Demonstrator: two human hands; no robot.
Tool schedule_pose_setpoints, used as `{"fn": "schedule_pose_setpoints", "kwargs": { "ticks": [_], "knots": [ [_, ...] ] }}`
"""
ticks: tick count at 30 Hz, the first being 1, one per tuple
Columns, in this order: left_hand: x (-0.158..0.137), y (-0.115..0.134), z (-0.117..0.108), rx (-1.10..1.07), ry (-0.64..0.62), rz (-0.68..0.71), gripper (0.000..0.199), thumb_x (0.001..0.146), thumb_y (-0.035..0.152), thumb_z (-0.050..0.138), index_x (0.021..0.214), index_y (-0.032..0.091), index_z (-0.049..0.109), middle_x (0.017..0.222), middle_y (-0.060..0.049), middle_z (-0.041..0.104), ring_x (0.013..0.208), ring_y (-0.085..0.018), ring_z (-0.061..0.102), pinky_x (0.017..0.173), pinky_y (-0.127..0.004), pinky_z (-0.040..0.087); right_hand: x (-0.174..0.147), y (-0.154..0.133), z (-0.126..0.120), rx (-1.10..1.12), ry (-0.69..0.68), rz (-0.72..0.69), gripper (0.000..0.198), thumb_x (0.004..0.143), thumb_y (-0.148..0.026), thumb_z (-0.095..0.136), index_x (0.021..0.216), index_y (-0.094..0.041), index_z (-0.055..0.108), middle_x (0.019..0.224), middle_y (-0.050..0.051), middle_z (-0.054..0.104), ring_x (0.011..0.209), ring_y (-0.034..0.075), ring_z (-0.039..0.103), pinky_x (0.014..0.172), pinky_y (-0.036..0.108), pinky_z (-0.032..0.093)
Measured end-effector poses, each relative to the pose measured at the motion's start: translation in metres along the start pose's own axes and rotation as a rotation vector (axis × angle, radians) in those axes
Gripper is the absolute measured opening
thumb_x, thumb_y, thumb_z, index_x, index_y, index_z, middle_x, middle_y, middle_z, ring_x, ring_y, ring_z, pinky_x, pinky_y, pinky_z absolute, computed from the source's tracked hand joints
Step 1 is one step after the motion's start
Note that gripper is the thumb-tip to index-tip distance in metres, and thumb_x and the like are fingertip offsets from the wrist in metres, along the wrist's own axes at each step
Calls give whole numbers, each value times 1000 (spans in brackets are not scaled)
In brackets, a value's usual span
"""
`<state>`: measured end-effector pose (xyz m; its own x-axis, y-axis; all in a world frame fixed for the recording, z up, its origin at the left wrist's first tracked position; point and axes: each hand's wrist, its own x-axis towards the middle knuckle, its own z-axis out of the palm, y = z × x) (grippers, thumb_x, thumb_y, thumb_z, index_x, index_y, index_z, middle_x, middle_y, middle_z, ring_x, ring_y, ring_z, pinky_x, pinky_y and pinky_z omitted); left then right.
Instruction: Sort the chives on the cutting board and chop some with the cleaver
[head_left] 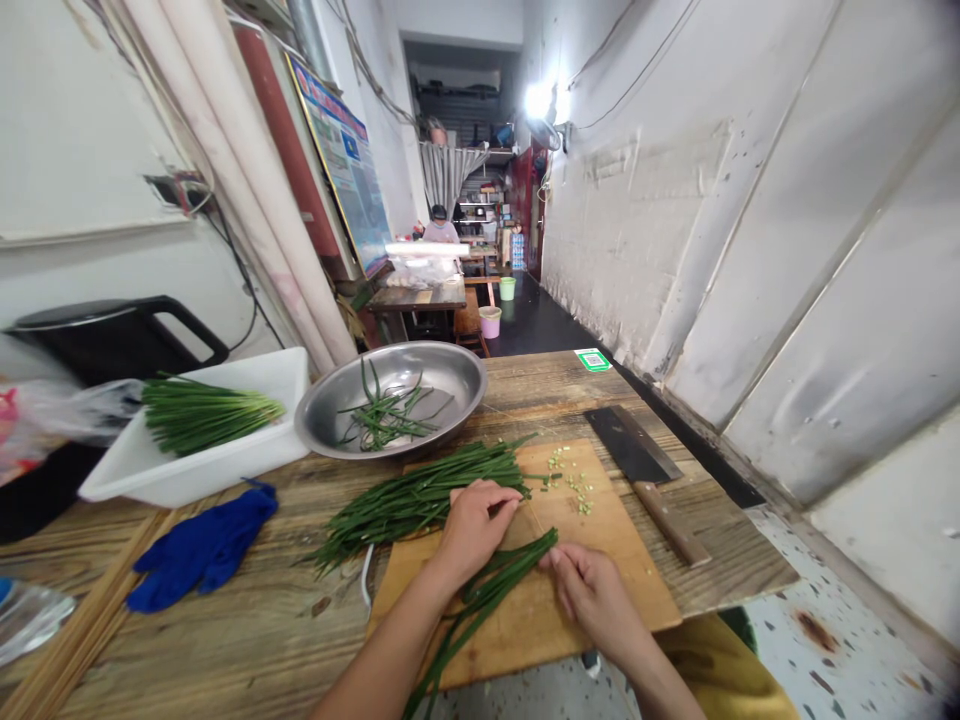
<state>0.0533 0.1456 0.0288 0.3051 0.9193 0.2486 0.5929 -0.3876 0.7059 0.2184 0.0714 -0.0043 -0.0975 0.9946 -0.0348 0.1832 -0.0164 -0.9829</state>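
A large pile of green chives lies across the wooden cutting board and the table. My left hand rests at the pile's right end, thumb and forefinger pinched together by the stem ends; what is between them is too small to make out. With closed fingertips, my right hand grips the end of a smaller chive bunch, which trails toward the lower left under my left wrist. Short pale cut ends are scattered on the board's far right. Beside the board lies a cleaver with a wooden handle.
Loose chives lie in a steel bowl behind the pile. A white tub holds another chive bundle. A blue glove, wooden sticks and a black kettle are at left. Far back sits a person.
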Motion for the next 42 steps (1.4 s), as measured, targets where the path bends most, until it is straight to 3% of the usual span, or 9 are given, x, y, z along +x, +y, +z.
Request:
{"fn": "schedule_pose_setpoints", "kwargs": {
  "ticks": [6, 12, 18, 22, 33, 36, 42],
  "knots": [
    [-3, 5, -2, -5, -82, 53, 19, 81, 27, 53, 84, 25, 72, 83, -2, 68, 81, -16, 57, 78, -30, 34, 0, -2, 1, 31, 19, 13, 49, 82, -61, 39, 74, -15, 55, 40, -9, 34, 35, 7, 29, 37, 18, 21],
    [-9, 19, -4, -11, -257, 175, 20, 83, 28, 52, 78, 26, 71, 78, 1, 68, 80, -14, 55, 78, -30, 30, 0, -7, 0, 16, 53, 9, 52, 81, -64, 39, 73, -16, 56, 38, -9, 34, 34, 7, 32, 37, 18, 25],
    [-5, 9, -10, 404, 189, -3, 20, 84, 29, 50, 80, 20, 68, 80, -4, 64, 83, -20, 52, 75, -34, 29, 0, -4, 2, 14, 63, 12, 51, 81, -64, 39, 72, -16, 56, 37, -9, 35, 32, 7, 32, 36, 18, 26],
    [-2, -1, -10, 576, 302, -80, 17, 81, 28, 53, 91, 18, 64, 90, -7, 62, 88, -23, 50, 75, -35, 29, -1, -5, 2, 13, 67, 9, 52, 80, -65, 39, 71, -16, 56, 36, -9, 35, 32, 8, 32, 35, 18, 26],
    [1, -2, -15, 539, 173, -105, 16, 83, 23, 50, 81, 22, 65, 82, -3, 64, 84, -20, 52, 73, -34, 27, -2, -10, 1, 7, 73, 10, 52, 80, -64, 41, 72, -15, 58, 36, -8, 37, 33, 8, 34, 36, 18, 28],
    [-4, 3, -26, 566, 135, -89, 19, 84, 21, 47, 78, 21, 65, 82, -4, 65, 84, -20, 52, 73, -34, 26, -2, -10, 1, 10, 68, 16, 53, 80, -64, 41, 72, -15, 58, 36, -8, 37, 33, 7, 34, 36, 18, 28],
    [-18, 13, -60, 676, -58, -39, 15, 79, 20, 53, 73, 21, 67, 83, -5, 64, 86, -23, 52, 71, -35, 25, -2, -9, 0, 26, 61, 19, 48, 80, -62, 42, 71, -16, 54, 38, -8, 36, 34, 7, 34, 37, 19, 27]
  ]
}}
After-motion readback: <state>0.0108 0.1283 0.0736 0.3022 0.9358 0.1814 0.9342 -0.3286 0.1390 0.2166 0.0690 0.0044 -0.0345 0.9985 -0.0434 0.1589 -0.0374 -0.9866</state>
